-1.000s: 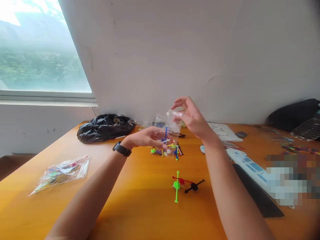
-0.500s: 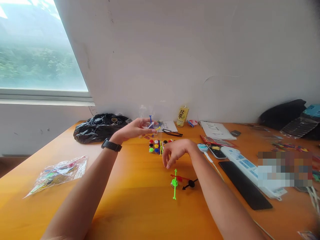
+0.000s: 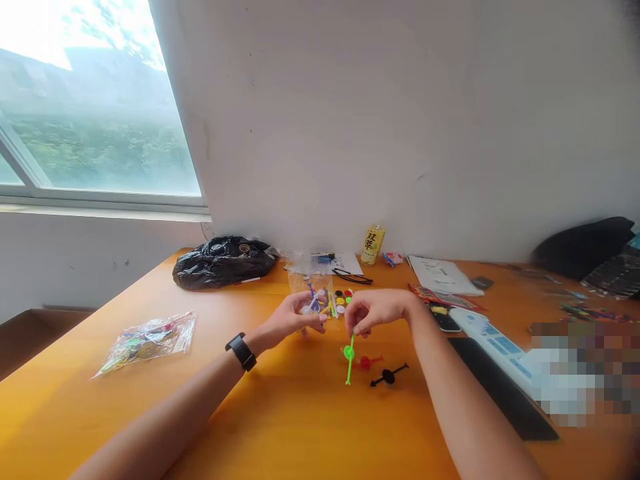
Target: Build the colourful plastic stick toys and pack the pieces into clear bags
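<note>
My left hand [image 3: 293,320], with a black watch on its wrist, is closed on a clear plastic bag [image 3: 310,288] of small coloured plastic pieces, held just above the orange table [image 3: 280,427]. My right hand [image 3: 373,311] pinches the upper end of a green arrow-shaped stick [image 3: 349,357] that stands tilted on the table. A red piece [image 3: 367,362] and a black arrow piece [image 3: 387,377] lie just right of the green stick. Several small coloured round caps [image 3: 343,297] lie behind my hands.
A second clear bag of coloured parts [image 3: 145,340] lies at the left. A black plastic bag [image 3: 223,260] sits near the wall. A yellow drink carton [image 3: 373,245], glasses, papers [image 3: 443,275], a phone, a white power strip [image 3: 495,347] and a black flat slab [image 3: 500,387] crowd the right side.
My left hand came down and nearer with the bag. My right hand closed on the green stick and lifted its upper end off the table.
</note>
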### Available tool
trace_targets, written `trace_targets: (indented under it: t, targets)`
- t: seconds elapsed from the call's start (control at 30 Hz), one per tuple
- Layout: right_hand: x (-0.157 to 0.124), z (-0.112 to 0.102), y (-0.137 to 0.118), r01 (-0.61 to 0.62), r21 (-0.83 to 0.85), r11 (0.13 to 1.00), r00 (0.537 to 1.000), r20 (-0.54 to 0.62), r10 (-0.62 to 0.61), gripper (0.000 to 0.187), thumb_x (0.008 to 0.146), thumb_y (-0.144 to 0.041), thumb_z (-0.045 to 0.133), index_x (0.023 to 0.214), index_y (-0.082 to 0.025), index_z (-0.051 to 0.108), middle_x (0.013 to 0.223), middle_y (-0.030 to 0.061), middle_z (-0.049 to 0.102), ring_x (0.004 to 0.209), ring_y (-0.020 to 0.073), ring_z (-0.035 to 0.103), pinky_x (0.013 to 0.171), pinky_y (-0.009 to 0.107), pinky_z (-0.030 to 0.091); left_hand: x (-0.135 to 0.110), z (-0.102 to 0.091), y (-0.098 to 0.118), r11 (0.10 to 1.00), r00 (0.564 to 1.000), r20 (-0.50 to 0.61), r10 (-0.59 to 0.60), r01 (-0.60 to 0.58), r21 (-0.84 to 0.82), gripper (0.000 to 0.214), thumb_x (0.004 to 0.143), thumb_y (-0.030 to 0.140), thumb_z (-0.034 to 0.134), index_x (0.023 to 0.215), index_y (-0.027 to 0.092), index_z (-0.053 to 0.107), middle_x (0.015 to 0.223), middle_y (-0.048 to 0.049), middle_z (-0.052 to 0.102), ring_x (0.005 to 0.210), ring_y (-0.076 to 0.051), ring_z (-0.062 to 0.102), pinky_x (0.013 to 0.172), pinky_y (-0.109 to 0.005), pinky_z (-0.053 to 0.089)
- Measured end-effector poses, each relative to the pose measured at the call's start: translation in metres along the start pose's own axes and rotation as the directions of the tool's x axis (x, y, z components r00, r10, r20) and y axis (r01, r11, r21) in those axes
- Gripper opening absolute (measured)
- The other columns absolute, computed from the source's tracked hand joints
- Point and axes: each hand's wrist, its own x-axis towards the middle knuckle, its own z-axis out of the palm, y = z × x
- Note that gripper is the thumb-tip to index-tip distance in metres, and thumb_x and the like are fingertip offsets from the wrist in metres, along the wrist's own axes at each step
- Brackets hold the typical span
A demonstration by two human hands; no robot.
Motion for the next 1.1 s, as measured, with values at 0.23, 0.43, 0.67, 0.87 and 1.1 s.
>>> trace_targets:
  t: [0.23,0.43,0.67,0.87,1.1]
  targets:
    - [-0.056,-0.011,-0.052,0.166,-0.085,0.982,0.845,-0.501,-0.186,0.030,0.090,-0.047,0.071,0.100,-0.020,0.077,0.101,0.0093,0.076,0.093,0.0230,0.068,0.082,0.034,0.054,-0.020,0.019,-0.024,0.980,0.994,-0.084,-0.070,0.052,-0.194,0.059,0.081,0.048,0.085,0.130,0.022,0.065,0.123,-0.0120,0.067,0.098,-0.025,0.073,0.068,-0.027,0.059]
    - [-0.044,-0.002,-0.079,0.266,-0.220,0.938,0.407,-0.857,-0.316,0.024,0.094,-0.045,0.065,0.102,-0.024,0.074,0.093,0.0045,0.072,0.085,0.0196,0.064,0.079,0.034,0.052,-0.019,0.022,-0.030,0.993,0.998,-0.060,0.014,-0.020,-0.112,0.061,0.078,0.051,0.086,0.125,0.016,0.069,0.108,-0.0112,0.070,0.081,-0.020,0.069,0.060,-0.025,0.056]
    - [-0.019,0.010,-0.088,0.140,-0.358,0.923,0.547,-0.749,-0.374,0.021,0.094,-0.026,0.057,0.100,-0.021,0.076,0.095,0.0042,0.075,0.079,0.0163,0.064,0.068,0.028,0.046,-0.020,0.023,-0.031,0.995,0.990,-0.101,0.102,-0.100,0.025,0.059,0.079,0.046,0.087,0.127,0.016,0.070,0.121,-0.0153,0.071,0.107,-0.030,0.068,0.080,-0.035,0.058]
    - [-0.015,0.015,-0.087,0.012,-0.437,0.900,0.698,-0.641,-0.320,0.024,0.086,-0.013,0.055,0.094,-0.020,0.078,0.093,0.0040,0.076,0.078,0.0160,0.065,0.067,0.027,0.044,-0.021,0.023,-0.028,0.988,0.984,-0.106,0.143,-0.135,0.076,0.056,0.079,0.043,0.087,0.126,0.017,0.070,0.122,-0.0142,0.072,0.115,-0.032,0.066,0.091,-0.039,0.056]
    - [-0.009,0.020,-0.083,-0.043,-0.302,0.952,0.859,-0.498,-0.119,0.024,0.093,-0.028,0.059,0.106,-0.021,0.077,0.090,0.0055,0.074,0.058,0.0123,0.058,0.053,0.025,0.041,-0.022,0.024,-0.024,0.980,0.978,-0.113,0.175,-0.162,0.114,0.054,0.082,0.040,0.085,0.127,0.016,0.070,0.121,-0.0136,0.072,0.110,-0.030,0.066,0.094,-0.038,0.052]
